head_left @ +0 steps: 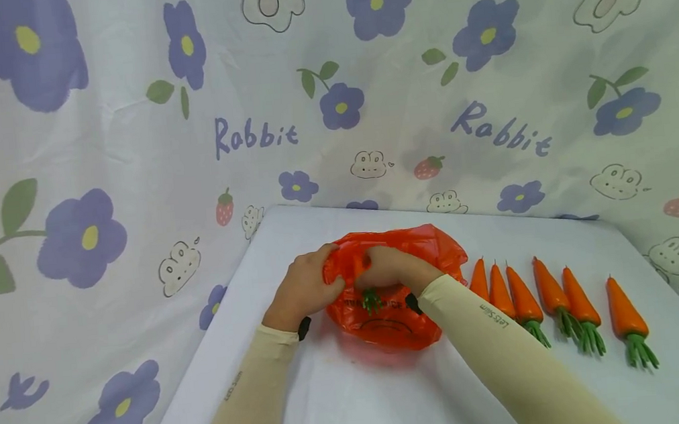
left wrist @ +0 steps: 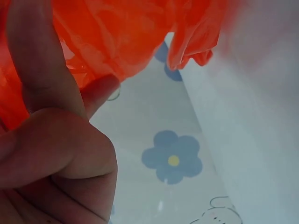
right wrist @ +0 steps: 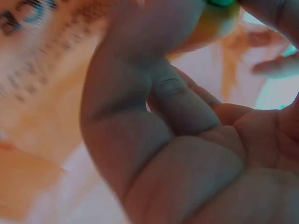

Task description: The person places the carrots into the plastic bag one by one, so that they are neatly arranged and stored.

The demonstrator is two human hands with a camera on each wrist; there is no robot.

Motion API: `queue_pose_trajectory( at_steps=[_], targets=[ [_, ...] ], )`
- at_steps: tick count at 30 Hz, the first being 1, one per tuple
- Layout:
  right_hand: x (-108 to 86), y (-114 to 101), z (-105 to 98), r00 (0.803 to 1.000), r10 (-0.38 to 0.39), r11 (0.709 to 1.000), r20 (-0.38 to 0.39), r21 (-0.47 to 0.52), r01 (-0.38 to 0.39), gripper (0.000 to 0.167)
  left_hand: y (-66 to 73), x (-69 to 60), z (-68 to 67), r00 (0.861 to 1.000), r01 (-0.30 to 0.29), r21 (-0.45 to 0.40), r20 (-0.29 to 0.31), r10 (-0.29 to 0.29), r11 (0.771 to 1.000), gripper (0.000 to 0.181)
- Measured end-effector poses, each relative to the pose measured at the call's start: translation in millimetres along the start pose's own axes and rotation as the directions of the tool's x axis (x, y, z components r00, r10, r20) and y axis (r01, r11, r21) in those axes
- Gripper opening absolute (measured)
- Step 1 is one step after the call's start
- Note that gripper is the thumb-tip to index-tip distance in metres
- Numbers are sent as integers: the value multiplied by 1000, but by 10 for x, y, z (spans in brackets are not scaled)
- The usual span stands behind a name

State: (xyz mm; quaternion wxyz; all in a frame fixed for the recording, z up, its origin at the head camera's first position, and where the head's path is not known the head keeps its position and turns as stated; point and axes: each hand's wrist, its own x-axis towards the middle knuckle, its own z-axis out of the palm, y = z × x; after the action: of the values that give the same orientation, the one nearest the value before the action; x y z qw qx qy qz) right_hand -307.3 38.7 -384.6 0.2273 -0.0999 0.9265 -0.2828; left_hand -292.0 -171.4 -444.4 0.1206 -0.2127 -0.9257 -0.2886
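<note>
Head view: the right hand (head_left: 388, 267) pinches a tapered orange carrot with green leaves (head_left: 371, 299), its length along 12-to-6 o'clock, leaves at 6, inside or above a thin red plastic bag (head_left: 395, 334). At the carrot's 9 o'clock, the left hand (head_left: 305, 286) spreads thumb and fingers against the bag; I can't tell whether they pinch it.

Surface (head_left: 363, 412) in front of bag (head_left: 397, 318) passable; six carrots (head_left: 580, 304) obstruct on right, widest gap beside the rightmost.
</note>
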Motion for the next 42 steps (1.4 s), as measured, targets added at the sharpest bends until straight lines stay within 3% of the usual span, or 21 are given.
queue_pose_trajectory(
  at_steps=[3,6,13,18,20,23,26,36,42],
  targets=[
    [76,147,69,1000,12,996,-29,87,-10,67,14,4,-4,1000,-8,-6,4,8,1000,57],
    [140,317,136,999,17,974,-35,225,-9,66,23,5,3,1000,-6,-9,12,6,1000,58],
    [237,544,283,1000,17,817,-9,576,-9,72,37,-7,10,1000,21,-3,17,-21,1000,58],
    [302,607,412,999,-17,726,-40,686,40,73,31,0,32,999,30,12,15,-30,999,59],
    [323,627,453,998,-27,706,-52,706,56,74,29,2,40,999,35,13,17,-35,999,60],
    [349,652,495,997,-32,690,-66,720,70,75,26,4,49,999,42,10,24,-43,999,61],
    [371,670,514,996,-28,696,-82,714,78,75,28,5,52,998,50,8,31,-51,999,61],
    [393,698,544,995,-4,748,-103,660,71,73,29,7,50,997,65,3,46,-66,998,63],
    [389,682,565,995,-9,709,-95,702,73,71,38,-1,38,998,42,-3,36,-42,999,62]
  ],
)
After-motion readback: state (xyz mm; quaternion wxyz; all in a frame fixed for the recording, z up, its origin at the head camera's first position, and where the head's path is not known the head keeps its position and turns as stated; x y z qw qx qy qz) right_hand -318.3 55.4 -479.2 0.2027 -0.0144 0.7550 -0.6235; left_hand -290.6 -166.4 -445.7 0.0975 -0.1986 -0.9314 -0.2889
